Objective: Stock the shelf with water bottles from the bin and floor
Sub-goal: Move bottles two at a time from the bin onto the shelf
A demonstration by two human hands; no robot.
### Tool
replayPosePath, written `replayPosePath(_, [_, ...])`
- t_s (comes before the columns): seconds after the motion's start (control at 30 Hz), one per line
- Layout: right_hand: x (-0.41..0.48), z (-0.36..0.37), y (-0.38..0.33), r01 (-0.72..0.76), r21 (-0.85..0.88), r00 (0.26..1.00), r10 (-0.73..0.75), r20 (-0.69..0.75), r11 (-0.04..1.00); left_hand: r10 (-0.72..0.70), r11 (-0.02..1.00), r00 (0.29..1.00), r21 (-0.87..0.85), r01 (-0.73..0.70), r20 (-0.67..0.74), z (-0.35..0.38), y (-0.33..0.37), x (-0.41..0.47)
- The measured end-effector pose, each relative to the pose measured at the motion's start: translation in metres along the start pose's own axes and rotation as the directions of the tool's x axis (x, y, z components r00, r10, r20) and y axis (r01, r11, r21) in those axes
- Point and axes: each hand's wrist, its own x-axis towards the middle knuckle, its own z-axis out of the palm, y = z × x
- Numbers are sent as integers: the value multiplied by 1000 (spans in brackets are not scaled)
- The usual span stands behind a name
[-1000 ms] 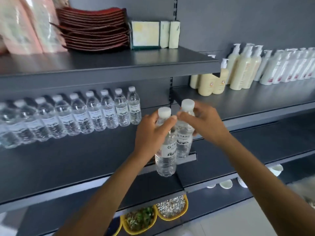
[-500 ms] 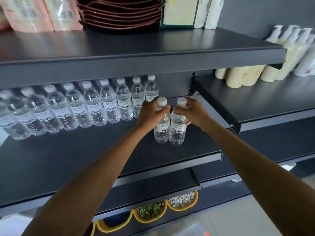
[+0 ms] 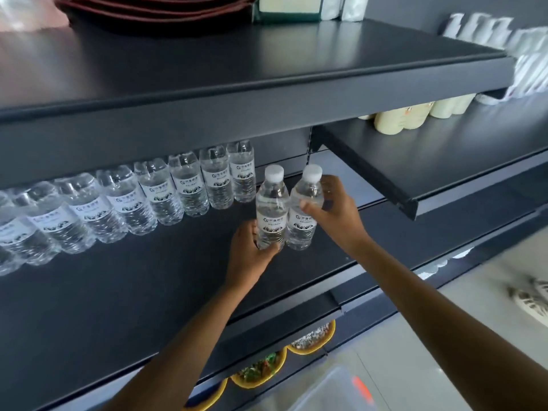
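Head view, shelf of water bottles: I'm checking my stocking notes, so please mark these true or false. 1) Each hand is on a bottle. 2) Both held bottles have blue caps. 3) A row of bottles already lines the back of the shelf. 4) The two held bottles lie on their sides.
1) True: the left hand grips the left bottle low; the right hand holds the right bottle.
2) False: both caps are white.
3) True: the row of bottles stands at the back of the shelf.
4) False: both stand upright.
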Motion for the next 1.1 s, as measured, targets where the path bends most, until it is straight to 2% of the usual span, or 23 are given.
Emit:
replayPosePath(0.1, [-16, 8, 20, 12, -15, 999, -12, 52, 1000, 12, 999, 999, 35, -11, -46, 4, -2, 10])
replayPosePath(0.23, [-19, 23, 44, -135, -130, 990, 140, 33, 982, 8, 1000, 992, 17, -6, -123, 18, -7, 30])
replayPosePath(0.43, [16, 45, 47, -158, -116, 987, 162, 19, 981, -47, 999, 961, -7, 47, -271, 30, -3, 59])
replayPosePath(0.63, [64, 59, 55, -183, -175, 982, 188, 12, 967, -179, 982, 908, -10, 189, -379, 35, 9, 82])
replayPosePath(0.77, [93, 64, 58, -209, -226, 978, 210, -20, 951, -234, 959, 885, 53, 278, -402, 40, 9, 93])
replayPosePath(1.1, [130, 79, 72, -317, -120, 948, 313, -49, 941, -290, 942, 851, 29, 335, -438, 60, 14, 103])
